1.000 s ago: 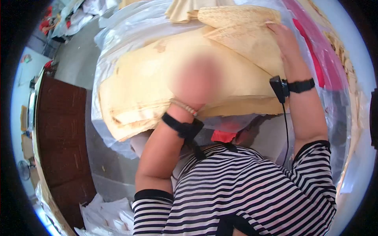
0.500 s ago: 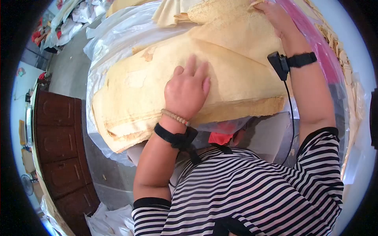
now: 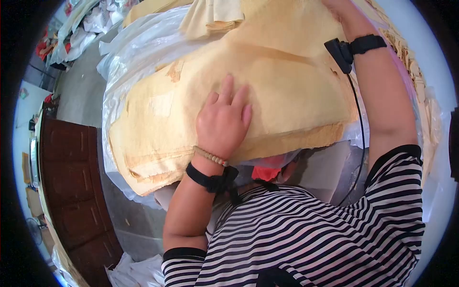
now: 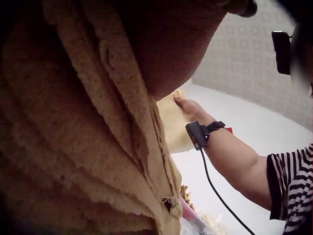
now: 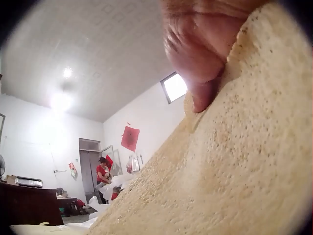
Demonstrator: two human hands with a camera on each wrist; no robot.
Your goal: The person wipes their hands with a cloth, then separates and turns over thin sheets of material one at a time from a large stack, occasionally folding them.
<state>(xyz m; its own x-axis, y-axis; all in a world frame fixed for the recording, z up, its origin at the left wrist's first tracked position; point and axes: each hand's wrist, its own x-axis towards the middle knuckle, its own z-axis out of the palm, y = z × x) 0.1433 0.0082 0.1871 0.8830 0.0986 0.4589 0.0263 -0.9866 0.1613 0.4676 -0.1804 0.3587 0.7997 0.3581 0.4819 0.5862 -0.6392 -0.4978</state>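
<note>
A stack of large, thin, yellow pancake-like sheets (image 3: 143, 129) lies in front of me, with ragged brown edges. My left hand (image 3: 221, 122) rests on the top sheet near the front, fingers spread. At the far right, my right hand (image 3: 342, 12) pinches the edge of a sheet and holds it raised, partly cut off by the head view's top border. In the right wrist view the lifted sheet (image 5: 234, 152) shows a pitted surface, and the thumb (image 5: 200, 98) presses at its edge. Layered sheet edges (image 4: 98, 122) fill the left wrist view.
Clear plastic sheeting (image 3: 138, 48) lies under the stack. A folded pile of similar sheets (image 3: 210, 19) sits behind it. A dark brown wooden cabinet (image 3: 71, 182) stands at left, with white bags (image 3: 136, 270) on the floor. A person in red (image 5: 102, 174) is far off.
My right hand has moved farther away and up, drawing the folded sheet out over the stack. My left hand has moved slightly down and left in the view, fingers staying spread on the sheets.
</note>
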